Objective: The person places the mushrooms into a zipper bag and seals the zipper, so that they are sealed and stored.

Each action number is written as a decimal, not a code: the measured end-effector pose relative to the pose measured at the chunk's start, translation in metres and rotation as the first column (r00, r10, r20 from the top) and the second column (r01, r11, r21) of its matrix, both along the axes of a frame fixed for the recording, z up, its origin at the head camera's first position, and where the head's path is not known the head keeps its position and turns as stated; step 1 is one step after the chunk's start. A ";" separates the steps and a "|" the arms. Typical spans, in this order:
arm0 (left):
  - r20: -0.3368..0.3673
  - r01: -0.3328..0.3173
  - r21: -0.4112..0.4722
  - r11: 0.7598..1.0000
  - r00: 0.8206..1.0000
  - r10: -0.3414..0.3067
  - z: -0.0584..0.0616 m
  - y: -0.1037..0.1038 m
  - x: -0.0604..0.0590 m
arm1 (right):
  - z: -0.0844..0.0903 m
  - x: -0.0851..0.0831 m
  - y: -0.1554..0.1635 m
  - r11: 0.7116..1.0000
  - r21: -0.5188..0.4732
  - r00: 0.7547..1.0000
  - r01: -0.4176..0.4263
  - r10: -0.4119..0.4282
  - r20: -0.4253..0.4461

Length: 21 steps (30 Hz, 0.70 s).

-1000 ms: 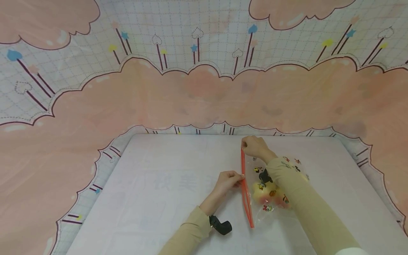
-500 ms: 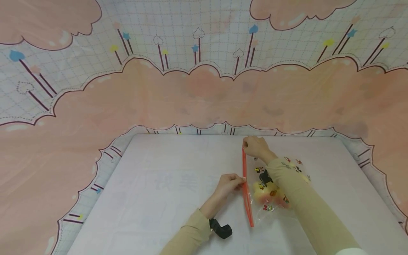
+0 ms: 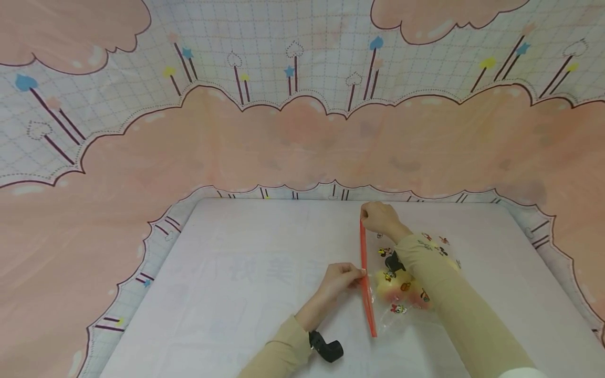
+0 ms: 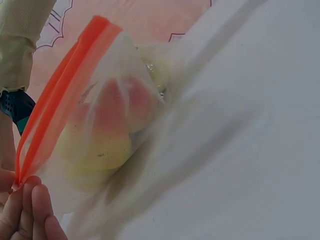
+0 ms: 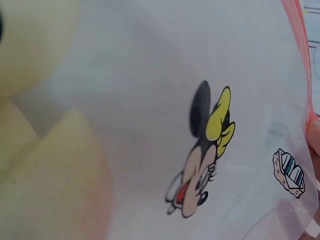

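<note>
A clear zip bag (image 3: 406,286) printed with cartoon mice lies on the white table (image 3: 236,294), its orange zip strip (image 3: 365,273) running away from me. Yellow-and-pink fruit (image 4: 107,135) shows through the plastic. My left hand (image 3: 341,277) pinches the strip near its middle, and its fingertips (image 4: 27,210) meet the strip's orange edge (image 4: 55,100). My right hand (image 3: 378,216) pinches the strip's far end. The right wrist view is filled by the bag's film and a printed cartoon mouse (image 5: 205,150), with a sliver of the strip (image 5: 300,45) at the right.
A pink and checked cloth backdrop (image 3: 302,131) rises behind the table and wraps its edges. Both sleeves are beige, and a black wrist camera (image 3: 326,346) hangs under my left forearm.
My left hand has slid a little nearer to me along the orange strip. The right hand keeps its hold at the far end.
</note>
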<state>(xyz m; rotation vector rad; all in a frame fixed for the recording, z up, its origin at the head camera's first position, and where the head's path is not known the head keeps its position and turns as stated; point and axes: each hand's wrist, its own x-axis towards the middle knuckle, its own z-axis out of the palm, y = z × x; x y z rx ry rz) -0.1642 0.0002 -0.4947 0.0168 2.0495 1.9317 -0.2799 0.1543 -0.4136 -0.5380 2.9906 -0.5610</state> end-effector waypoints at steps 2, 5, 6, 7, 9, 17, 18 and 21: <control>0.002 -0.002 0.002 1.000 1.000 0.002 -0.001 0.000 0.002 | -0.001 0.000 0.000 1.000 0.004 1.000 -0.001 0.001 -0.004; 0.003 -0.005 0.009 1.000 1.000 0.005 -0.001 0.000 0.005 | -0.002 -0.001 0.000 1.000 0.008 1.000 0.005 -0.005 -0.004; 0.004 -0.005 0.011 1.000 1.000 0.005 -0.002 0.000 0.006 | -0.002 -0.001 -0.001 1.000 0.010 1.000 0.004 -0.004 -0.005; 0.008 -0.006 0.014 1.000 1.000 0.006 -0.002 0.000 0.006 | -0.002 -0.001 -0.001 1.000 0.012 1.000 0.007 -0.007 -0.006; 0.002 -0.004 0.020 1.000 1.000 0.004 -0.002 0.000 0.008 | -0.003 -0.002 -0.001 1.000 0.015 1.000 0.011 -0.011 -0.006; 0.007 -0.003 0.051 0.999 1.000 0.002 -0.002 -0.001 0.011 | -0.003 -0.003 -0.001 1.000 0.021 1.000 0.011 -0.011 -0.002; 0.008 -0.002 0.053 0.999 1.000 0.001 -0.002 -0.001 0.012 | -0.003 -0.003 -0.001 1.000 0.020 1.000 0.013 -0.013 -0.001; 0.013 0.001 0.052 0.999 1.000 -0.002 -0.003 -0.001 0.012 | -0.003 -0.003 -0.001 1.000 0.012 1.000 0.023 -0.023 -0.002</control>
